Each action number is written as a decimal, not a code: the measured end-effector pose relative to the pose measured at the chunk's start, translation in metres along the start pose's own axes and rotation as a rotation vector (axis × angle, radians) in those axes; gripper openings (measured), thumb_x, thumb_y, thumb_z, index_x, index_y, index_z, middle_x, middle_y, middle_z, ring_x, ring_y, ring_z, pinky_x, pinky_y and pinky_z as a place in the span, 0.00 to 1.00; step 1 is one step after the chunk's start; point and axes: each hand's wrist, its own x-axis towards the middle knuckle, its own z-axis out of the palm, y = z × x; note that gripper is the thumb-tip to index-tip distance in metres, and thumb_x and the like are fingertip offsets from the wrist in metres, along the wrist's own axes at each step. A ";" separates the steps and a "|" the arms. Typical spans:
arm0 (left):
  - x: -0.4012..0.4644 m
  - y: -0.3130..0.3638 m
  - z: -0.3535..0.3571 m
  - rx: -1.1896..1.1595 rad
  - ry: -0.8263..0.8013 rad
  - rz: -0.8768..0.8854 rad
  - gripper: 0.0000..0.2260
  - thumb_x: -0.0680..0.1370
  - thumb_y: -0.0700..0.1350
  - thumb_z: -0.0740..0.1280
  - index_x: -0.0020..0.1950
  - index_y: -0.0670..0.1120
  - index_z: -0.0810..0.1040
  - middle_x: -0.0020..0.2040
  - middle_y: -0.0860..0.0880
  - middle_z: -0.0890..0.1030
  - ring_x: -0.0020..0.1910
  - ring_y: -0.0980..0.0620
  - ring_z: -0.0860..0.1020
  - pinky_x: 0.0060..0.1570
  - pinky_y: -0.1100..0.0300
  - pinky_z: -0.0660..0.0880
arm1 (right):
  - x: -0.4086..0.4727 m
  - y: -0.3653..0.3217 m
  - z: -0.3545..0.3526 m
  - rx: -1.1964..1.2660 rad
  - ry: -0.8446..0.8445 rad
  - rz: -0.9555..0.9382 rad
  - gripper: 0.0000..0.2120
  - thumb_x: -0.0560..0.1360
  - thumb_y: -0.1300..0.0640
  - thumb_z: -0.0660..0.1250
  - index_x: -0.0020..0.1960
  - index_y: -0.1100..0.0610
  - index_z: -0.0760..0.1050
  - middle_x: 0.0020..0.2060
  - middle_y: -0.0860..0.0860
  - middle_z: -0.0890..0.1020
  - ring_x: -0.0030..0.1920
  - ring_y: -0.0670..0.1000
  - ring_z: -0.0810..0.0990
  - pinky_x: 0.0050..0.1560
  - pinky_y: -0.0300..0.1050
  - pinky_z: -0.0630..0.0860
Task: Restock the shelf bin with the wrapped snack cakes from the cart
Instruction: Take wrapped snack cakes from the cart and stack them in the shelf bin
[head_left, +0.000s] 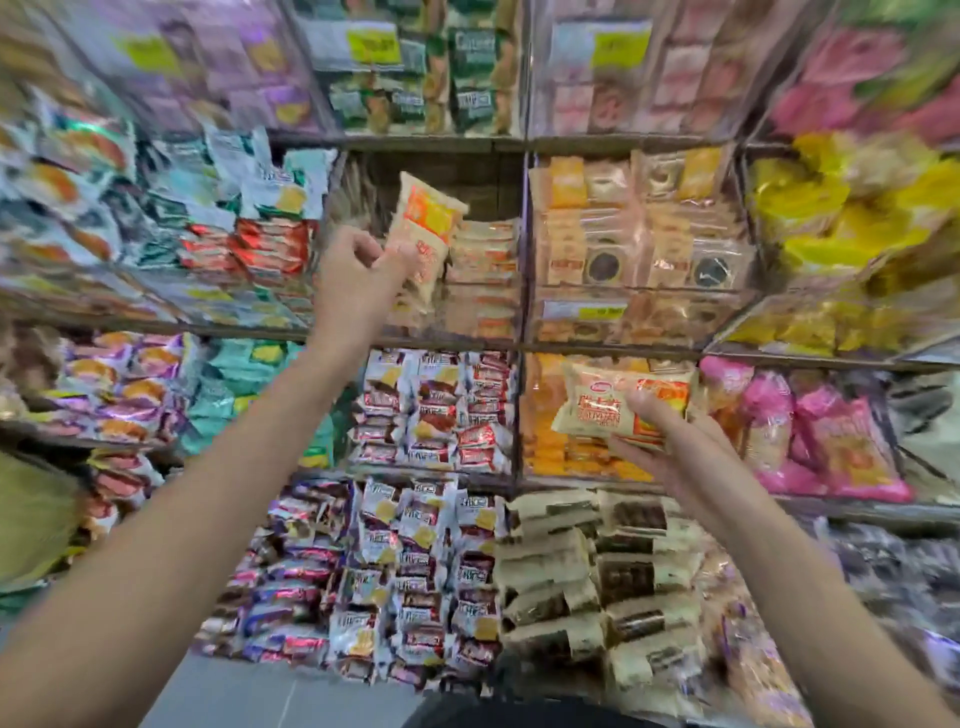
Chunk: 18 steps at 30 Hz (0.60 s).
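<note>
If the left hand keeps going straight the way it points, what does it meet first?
Probably the stacked snack cakes in the half-empty shelf bin; the left hand already holds one wrapped cake at its opening. Depth is unclear.

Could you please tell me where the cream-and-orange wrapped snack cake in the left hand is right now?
In the head view, the cream-and-orange wrapped snack cake sits upper centre, tilted, pinched by the left hand at the mouth of the half-empty clear shelf bin, beside stacked matching cakes.

Lighting was bright & even w/ foil glare on wrappers (262, 247), heavy motion blur toward edges, strong wide-angle bowing of shelves (156, 327), center sharpest.
</note>
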 end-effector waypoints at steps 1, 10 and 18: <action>0.026 -0.003 -0.001 0.121 -0.032 0.037 0.14 0.72 0.50 0.70 0.35 0.52 0.65 0.34 0.54 0.70 0.35 0.52 0.70 0.36 0.57 0.67 | 0.006 -0.002 0.012 0.013 0.011 -0.017 0.34 0.60 0.49 0.75 0.62 0.59 0.72 0.55 0.55 0.83 0.51 0.50 0.84 0.48 0.43 0.82; 0.172 -0.049 0.078 0.512 -0.535 0.214 0.09 0.74 0.44 0.68 0.50 0.47 0.70 0.46 0.47 0.75 0.43 0.48 0.73 0.36 0.57 0.67 | 0.034 -0.013 0.072 -0.015 0.153 -0.071 0.27 0.58 0.48 0.74 0.54 0.56 0.73 0.48 0.53 0.85 0.50 0.50 0.84 0.50 0.44 0.81; 0.209 -0.067 0.153 0.444 -0.478 0.182 0.10 0.75 0.41 0.65 0.55 0.44 0.71 0.54 0.41 0.76 0.55 0.41 0.75 0.50 0.53 0.71 | 0.032 -0.006 0.061 -0.021 0.210 -0.053 0.22 0.59 0.47 0.75 0.51 0.44 0.71 0.46 0.47 0.86 0.50 0.49 0.84 0.50 0.42 0.81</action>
